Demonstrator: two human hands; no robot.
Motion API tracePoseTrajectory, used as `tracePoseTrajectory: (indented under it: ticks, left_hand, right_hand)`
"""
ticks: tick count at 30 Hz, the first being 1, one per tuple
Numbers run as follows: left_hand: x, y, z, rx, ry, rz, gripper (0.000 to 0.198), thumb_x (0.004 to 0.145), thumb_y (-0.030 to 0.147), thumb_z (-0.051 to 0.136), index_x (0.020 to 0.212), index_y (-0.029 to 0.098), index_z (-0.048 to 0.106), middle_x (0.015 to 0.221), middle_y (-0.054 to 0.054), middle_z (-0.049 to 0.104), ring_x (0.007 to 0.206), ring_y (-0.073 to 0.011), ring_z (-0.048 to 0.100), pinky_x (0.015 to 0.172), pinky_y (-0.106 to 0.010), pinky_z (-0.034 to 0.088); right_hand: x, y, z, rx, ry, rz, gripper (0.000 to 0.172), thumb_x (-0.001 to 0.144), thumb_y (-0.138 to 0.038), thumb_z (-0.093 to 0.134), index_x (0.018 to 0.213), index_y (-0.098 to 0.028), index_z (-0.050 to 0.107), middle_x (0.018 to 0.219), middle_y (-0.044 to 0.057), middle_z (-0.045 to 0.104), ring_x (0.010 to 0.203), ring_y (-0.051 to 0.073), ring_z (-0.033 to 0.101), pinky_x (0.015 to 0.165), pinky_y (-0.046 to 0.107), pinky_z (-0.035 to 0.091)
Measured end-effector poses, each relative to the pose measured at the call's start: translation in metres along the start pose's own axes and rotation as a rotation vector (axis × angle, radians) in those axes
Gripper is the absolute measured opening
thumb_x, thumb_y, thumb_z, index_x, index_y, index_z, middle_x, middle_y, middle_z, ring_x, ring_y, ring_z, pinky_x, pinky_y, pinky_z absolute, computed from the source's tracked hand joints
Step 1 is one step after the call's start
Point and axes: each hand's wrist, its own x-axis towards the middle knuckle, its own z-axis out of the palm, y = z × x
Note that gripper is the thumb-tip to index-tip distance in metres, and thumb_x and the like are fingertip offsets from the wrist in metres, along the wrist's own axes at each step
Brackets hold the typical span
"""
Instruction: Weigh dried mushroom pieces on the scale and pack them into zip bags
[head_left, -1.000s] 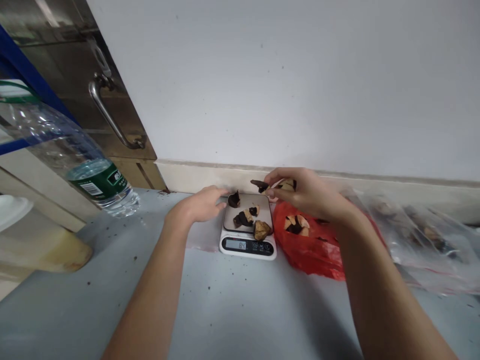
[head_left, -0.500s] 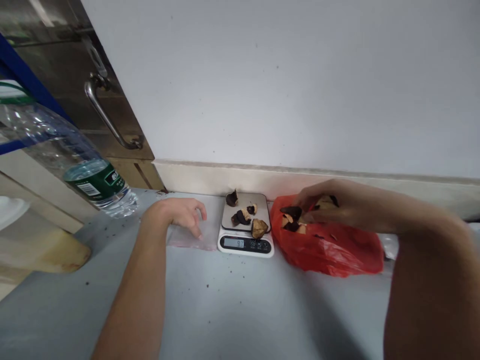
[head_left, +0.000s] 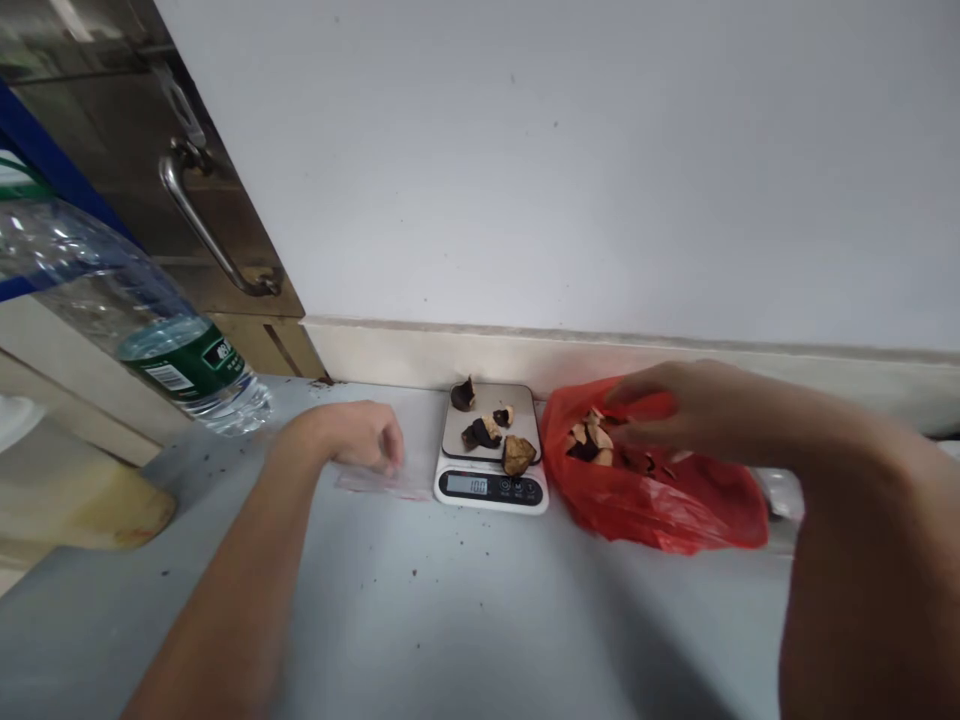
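Observation:
A small white digital scale stands on the grey counter, its display reading 100. Several dark and tan dried pieces lie on its steel pan. My left hand rests curled on a small clear plastic bag lying flat just left of the scale, fingers pinching its edge. My right hand reaches into the mouth of a red plastic bag right of the scale, fingers bent over the dried pieces inside. Whether it grips any piece is hidden.
A clear water bottle with a green label looms at the left, close to the camera. Behind it is a metal door with a curved handle. A pale rounded object lies at far left. A white wall backs the counter.
My right hand moved from above the scale to the red bag and put its pieces down into it. My left hand left the scale pan for the clear bag. The reading rose from 84 to 100.

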Motion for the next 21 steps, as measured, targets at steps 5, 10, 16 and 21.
tracePoseTrajectory:
  ticks: [5, 10, 16, 21]
  left_hand:
    - [-0.01, -0.014, -0.017, -0.086, 0.123, 0.026, 0.029, 0.072, 0.039, 0.059, 0.089, 0.025, 0.077, 0.11, -0.007, 0.081, 0.107, -0.0302, 0.073, 0.089, -0.035, 0.055]
    - [-0.024, -0.006, -0.024, -0.154, 0.436, 0.151, 0.035, 0.075, 0.044, 0.059, 0.1, 0.023, 0.07, 0.109, -0.008, 0.079, 0.102, -0.0285, 0.073, 0.08, -0.033, 0.056]
    - [-0.037, 0.014, -0.021, -0.238, 0.676, 0.266, 0.026, 0.076, 0.042, 0.06, 0.093, 0.025, 0.051, 0.086, -0.002, 0.074, 0.077, -0.0224, 0.073, 0.062, -0.029, 0.052]
    - [-0.042, 0.02, -0.019, -0.251, 0.69, 0.254, 0.027, 0.075, 0.036, 0.064, 0.094, 0.025, 0.049, 0.087, -0.001, 0.071, 0.078, -0.0218, 0.072, 0.064, -0.029, 0.052]
  right_hand:
    - [0.005, -0.039, 0.012, 0.002, -0.058, -0.014, 0.015, 0.082, -0.026, 0.07, 0.094, -0.027, 0.078, 0.09, 0.003, 0.081, 0.072, 0.022, 0.075, 0.06, 0.03, 0.054]
    - [0.022, -0.075, 0.047, 0.216, -0.137, -0.271, 0.031, 0.097, -0.024, 0.057, 0.126, -0.028, 0.067, 0.087, 0.0, 0.079, 0.072, 0.018, 0.072, 0.066, 0.028, 0.051]
    - [0.033, -0.096, 0.074, 0.222, -0.04, -0.394, 0.019, 0.103, -0.035, 0.052, 0.109, -0.024, 0.067, 0.084, 0.001, 0.073, 0.075, 0.018, 0.065, 0.073, 0.031, 0.047]
    - [0.032, -0.095, 0.07, 0.319, 0.065, -0.345, 0.02, 0.104, -0.039, 0.048, 0.101, -0.024, 0.062, 0.068, -0.004, 0.062, 0.063, 0.016, 0.061, 0.063, 0.027, 0.045]
